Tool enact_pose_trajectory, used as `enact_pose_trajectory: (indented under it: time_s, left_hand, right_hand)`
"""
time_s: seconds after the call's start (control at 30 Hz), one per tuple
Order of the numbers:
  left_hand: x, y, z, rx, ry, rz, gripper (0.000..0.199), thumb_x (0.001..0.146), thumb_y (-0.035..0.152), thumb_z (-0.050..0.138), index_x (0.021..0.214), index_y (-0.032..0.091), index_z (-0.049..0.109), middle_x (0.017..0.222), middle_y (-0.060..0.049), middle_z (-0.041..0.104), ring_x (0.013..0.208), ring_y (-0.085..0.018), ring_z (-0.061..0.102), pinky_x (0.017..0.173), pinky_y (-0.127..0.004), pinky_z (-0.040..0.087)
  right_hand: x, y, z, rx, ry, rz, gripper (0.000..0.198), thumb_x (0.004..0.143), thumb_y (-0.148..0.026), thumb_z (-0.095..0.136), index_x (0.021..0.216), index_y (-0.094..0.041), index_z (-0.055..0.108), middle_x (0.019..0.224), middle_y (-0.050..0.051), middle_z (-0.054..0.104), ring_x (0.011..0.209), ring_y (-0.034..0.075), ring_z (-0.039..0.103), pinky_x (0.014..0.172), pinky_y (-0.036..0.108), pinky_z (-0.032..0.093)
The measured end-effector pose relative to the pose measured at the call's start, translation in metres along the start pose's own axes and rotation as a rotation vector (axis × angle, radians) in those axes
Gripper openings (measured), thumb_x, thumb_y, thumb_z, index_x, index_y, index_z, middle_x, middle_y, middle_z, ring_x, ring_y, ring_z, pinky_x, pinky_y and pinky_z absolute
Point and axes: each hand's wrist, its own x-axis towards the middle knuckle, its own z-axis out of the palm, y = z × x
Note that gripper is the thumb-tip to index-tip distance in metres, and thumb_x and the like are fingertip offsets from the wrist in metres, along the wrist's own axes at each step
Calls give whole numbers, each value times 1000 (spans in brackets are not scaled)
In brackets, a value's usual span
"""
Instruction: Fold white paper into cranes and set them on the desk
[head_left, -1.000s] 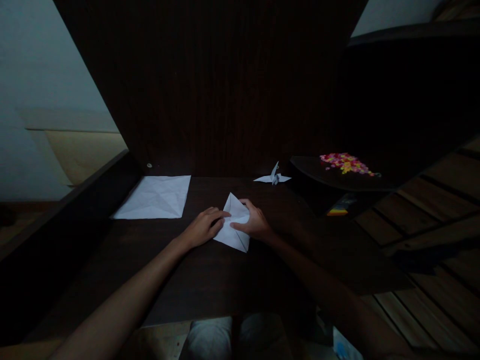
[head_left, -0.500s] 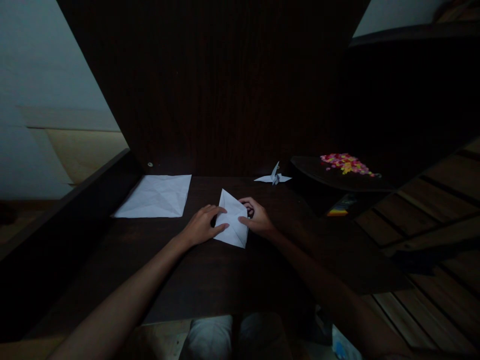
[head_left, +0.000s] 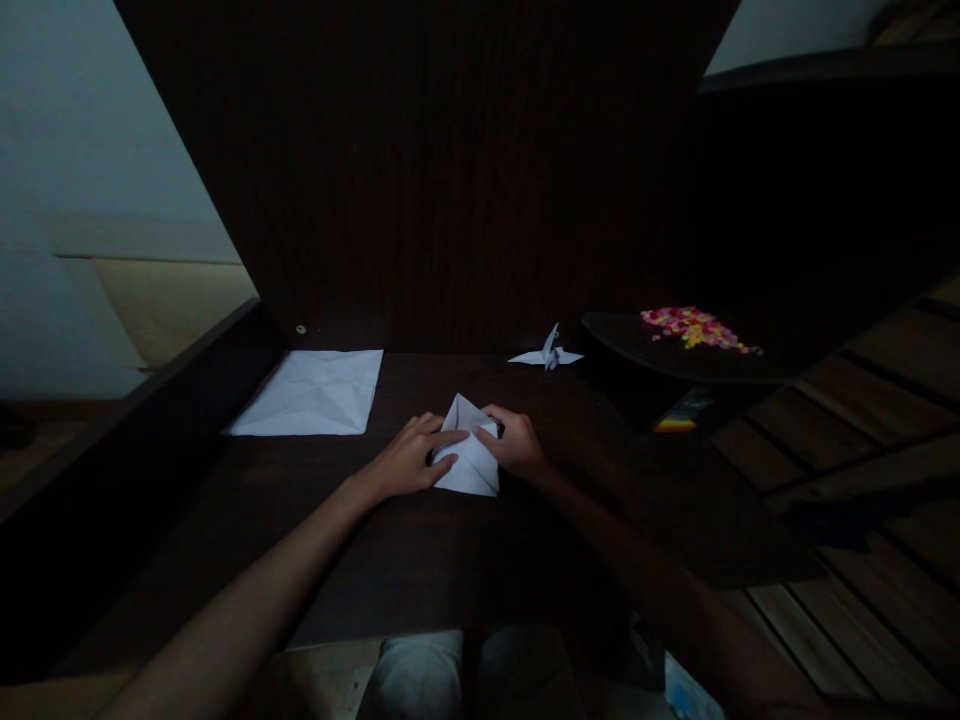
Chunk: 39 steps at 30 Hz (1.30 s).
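A folded square of white paper (head_left: 469, 474) with diagonal creases lies on the dark desk, one corner pointing away from me. My left hand (head_left: 409, 455) rests at its left side, index finger and thumb spread apart on top of the sheet. At the upper right edge, my right hand (head_left: 517, 440) pinches the paper, its thumb on the upper face and its other fingers partly hidden. Behind the hands, a finished white paper crane (head_left: 550, 357) stands near the back panel.
More white creased paper (head_left: 315, 392) lies at the back left, against the low side board (head_left: 150, 420). On the right, a curved shelf (head_left: 622, 340) carries a pile of small pink, red and yellow pieces (head_left: 694, 328). A tall dark panel (head_left: 450, 180) closes off the back.
The folded paper has shifted slightly right, and its far corner sits nearer to me. My right thumb has moved up and left over the sheet; my left index finger reaches further across it.
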Motion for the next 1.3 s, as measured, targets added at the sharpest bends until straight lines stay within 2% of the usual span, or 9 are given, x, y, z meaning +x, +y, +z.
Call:
enact_pose_trajectory:
  time_s: [0.13, 0.33, 0.53, 0.77, 1.1, 1.3]
  left_hand:
    - [0, 2, -1, -1, -33, 0, 41, 88, 31, 45, 128, 25, 50, 108, -9, 58, 101, -25, 49, 94, -44, 35]
    - [-1, 3, 0, -1, -20, -7, 43, 87, 31, 47, 129, 25, 49, 103, -8, 61, 100, -25, 50, 95, -45, 35]
    - [-2, 1, 3, -4, -27, -11, 46, 86, 31, 49, 131, 23, 47, 106, -9, 60, 100, -24, 52, 96, -44, 38]
    - [-3, 4, 1, 0, -20, -4, 41, 84, 30, 52, 124, 23, 55, 114, -8, 60, 108, -25, 51, 99, -44, 36]
    - [0, 16, -5, 14, -67, 63, 38, 83, 23, 49, 120, 19, 58, 104, -9, 60, 102, -24, 52, 97, -39, 37]
    - [0, 16, -3, 31, -74, 59, 37, 82, 22, 49, 118, 19, 58, 101, -9, 59, 101, -24, 52, 98, -40, 36]
  right_hand:
    - [0, -2, 1, -43, 21, 9, 12, 76, -21, 55, 84, -19, 63, 80, 3, 66, 73, 18, 60, 69, 27, 44]
    - [-1, -4, 0, -98, 38, 15, 10, 78, -25, 55, 81, -20, 64, 77, 2, 66, 71, 17, 59, 68, 27, 42]
    - [-2, -7, -1, -101, 73, 0, 16, 79, -33, 56, 75, -20, 64, 68, 2, 62, 63, 16, 55, 63, 26, 42]
    - [-2, -10, -1, -43, 135, -6, 18, 79, -35, 57, 76, -20, 66, 68, 2, 63, 62, 15, 56, 60, 25, 42]
    - [-4, -16, -1, 64, 210, -34, 16, 77, -35, 59, 76, -20, 67, 70, 3, 63, 65, 16, 55, 62, 28, 46]
    - [-5, -15, -1, 95, 260, -59, 20, 79, -37, 59, 75, -19, 67, 70, 4, 62, 63, 15, 55, 62, 28, 46]
